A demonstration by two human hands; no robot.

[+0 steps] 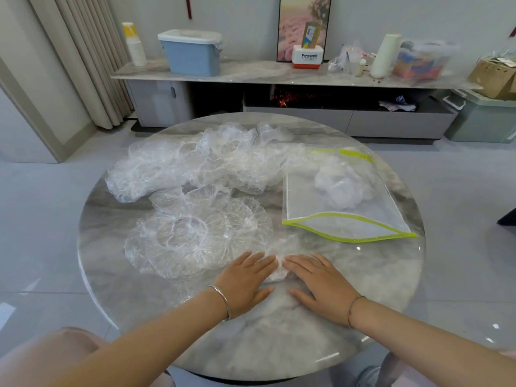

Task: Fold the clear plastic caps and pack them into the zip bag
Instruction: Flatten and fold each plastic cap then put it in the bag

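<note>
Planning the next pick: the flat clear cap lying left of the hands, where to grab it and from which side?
Pinch the gathered elastic rim at the near right edge of the flat clear cap, coming from above beside the left hand. It lies spread open on the round table, so the film gives no purchase; the ruffled rim likely does.

On the desk, near its front edge, the left hand and the right hand lie flat side by side, with a small folded cap between and under the fingertips. Just left of and behind the hands lies a spread cap. Behind it — across the far part of the desk — lies a heap of caps. To the right lies the zip bag, with a bundle of caps inside it.
</note>
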